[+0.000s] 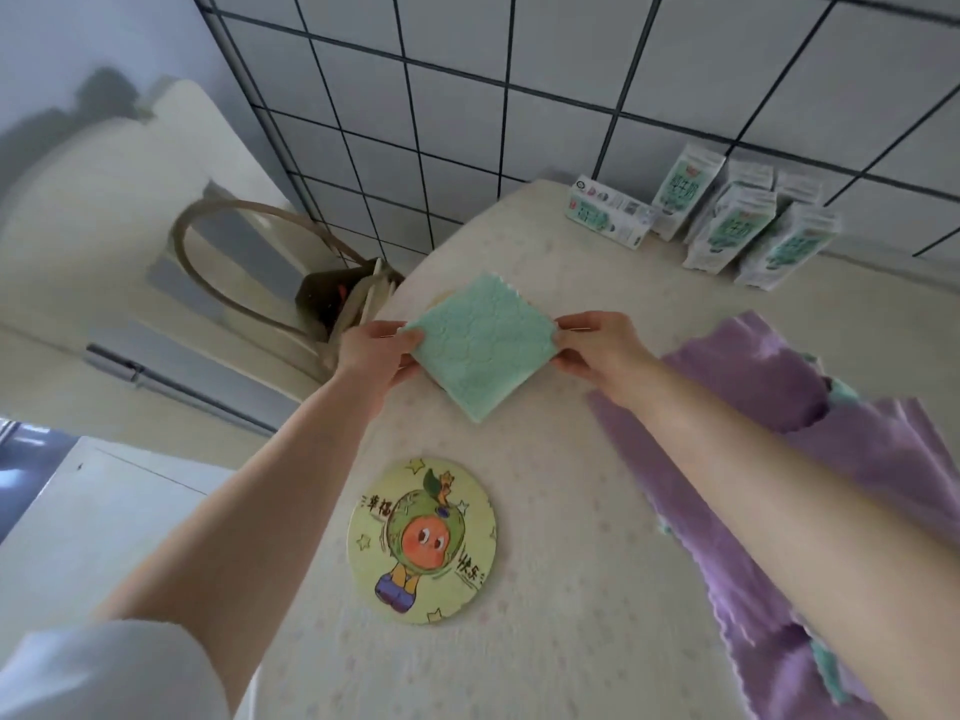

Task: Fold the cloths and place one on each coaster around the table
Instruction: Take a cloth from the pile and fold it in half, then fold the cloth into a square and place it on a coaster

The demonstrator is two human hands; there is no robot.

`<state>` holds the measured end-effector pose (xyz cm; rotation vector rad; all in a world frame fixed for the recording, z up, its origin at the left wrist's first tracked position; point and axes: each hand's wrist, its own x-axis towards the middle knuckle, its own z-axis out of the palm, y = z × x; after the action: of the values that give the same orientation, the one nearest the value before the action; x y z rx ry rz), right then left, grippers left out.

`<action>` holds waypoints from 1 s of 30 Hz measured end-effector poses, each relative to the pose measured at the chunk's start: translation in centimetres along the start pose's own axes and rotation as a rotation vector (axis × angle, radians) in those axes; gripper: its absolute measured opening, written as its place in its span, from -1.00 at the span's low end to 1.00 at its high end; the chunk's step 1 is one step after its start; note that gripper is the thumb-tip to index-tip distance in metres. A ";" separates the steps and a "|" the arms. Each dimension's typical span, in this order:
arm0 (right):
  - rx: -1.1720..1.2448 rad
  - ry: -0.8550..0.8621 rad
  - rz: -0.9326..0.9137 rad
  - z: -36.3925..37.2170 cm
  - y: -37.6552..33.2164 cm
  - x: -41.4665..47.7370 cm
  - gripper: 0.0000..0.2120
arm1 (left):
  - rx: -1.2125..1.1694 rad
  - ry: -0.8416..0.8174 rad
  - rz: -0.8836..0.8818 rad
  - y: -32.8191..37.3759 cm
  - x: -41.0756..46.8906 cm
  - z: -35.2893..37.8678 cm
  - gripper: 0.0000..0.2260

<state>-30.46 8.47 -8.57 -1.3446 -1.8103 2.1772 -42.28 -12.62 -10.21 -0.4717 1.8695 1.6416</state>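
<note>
Now both hands, left hand and right hand, are pinching opposite corners of a folded green cloth, holding it taut just above the table, probably to keep it flat before lowering it onto the coaster nearby.

Left hand and right hand pinching folded green cloth, round coaster nearer

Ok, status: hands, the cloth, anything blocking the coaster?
Left hand and right hand pinch opposite corners of the folded green cloth. Round coaster bare, nearer the person. Purple cloths heaped to its right, not on it.
</note>
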 end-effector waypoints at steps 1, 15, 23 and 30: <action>-0.016 0.011 0.001 0.1 0.1 0.8 -0.86 | 0.026 0.047 0.015 -0.1 0.8 0.4 -0.77; -0.332 0.149 -0.021 -0.5 2.6 2.8 -0.88 | 0.450 0.298 0.138 -2.0 1.5 1.2 -0.80; -0.534 0.139 -0.117 -5.5 4.6 -4.3 -0.91 | 0.611 0.285 0.287 -4.5 -6.0 1.7 -0.71; -0.848 0.145 -0.275 -11.1 7.3 -14.5 -0.84 | 0.800 0.081 0.535 -6.7 -12.2 4.9 -0.74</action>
<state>-11.01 7.64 -5.49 -1.1590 -2.7752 1.1542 -27.88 -10.49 -7.75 0.3308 2.6438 0.9987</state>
